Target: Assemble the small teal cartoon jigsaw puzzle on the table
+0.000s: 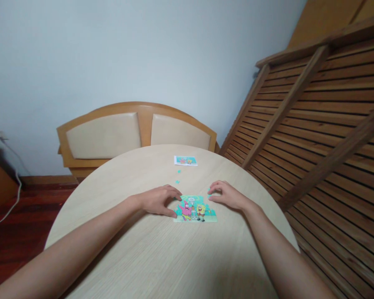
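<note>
A cartoon jigsaw puzzle [193, 209] lies flat on the round wooden table, with a pink starfish and a yellow sponge figure on a teal ground. Its outline is uneven at the upper right. My left hand [160, 200] rests at the puzzle's left edge, thumb and fingers spread apart and touching or nearly touching it. Just right of the puzzle, my right hand [227, 195] has a small teal puzzle piece [209, 192] at its thumb and fingertips, mostly hidden. Two loose teal pieces, one puzzle piece [177, 182] nearer and another puzzle piece [179, 171] farther, lie beyond the puzzle.
A picture card [186, 160] with the same cartoon lies towards the table's far side. Behind the pale table [143, 253] stands a padded wooden headboard [104, 135] against the wall. A slatted wooden frame [314, 112] leans on the right. A white cable [18, 187] hangs at left.
</note>
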`<action>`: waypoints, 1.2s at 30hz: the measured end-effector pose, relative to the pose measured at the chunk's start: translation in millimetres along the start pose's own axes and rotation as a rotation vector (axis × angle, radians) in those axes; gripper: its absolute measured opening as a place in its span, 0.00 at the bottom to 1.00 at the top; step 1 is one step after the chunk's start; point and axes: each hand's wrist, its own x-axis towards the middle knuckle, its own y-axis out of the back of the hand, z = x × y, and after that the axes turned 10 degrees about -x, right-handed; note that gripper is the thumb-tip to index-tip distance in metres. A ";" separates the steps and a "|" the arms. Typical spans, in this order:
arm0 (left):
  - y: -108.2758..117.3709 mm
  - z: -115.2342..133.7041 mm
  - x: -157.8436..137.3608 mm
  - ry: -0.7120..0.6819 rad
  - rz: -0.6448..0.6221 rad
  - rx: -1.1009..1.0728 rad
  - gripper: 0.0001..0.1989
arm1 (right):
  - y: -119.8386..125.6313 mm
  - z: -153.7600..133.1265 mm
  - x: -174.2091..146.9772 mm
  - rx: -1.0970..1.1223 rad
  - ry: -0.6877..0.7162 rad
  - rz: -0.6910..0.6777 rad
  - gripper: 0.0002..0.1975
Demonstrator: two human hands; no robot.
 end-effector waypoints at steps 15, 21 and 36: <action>-0.8 2.5 1.8 -0.017 -0.026 -0.007 0.27 | 4.6 -7.8 0.5 -0.022 -0.049 -0.067 0.12; -0.9 2.6 1.4 -0.008 -0.035 0.009 0.27 | 2.6 -10.9 0.6 0.101 -0.069 -0.085 0.13; -8.3 7.1 5.5 -0.013 -0.015 -0.095 0.34 | -3.2 -82.4 9.3 0.479 -0.011 -0.210 0.15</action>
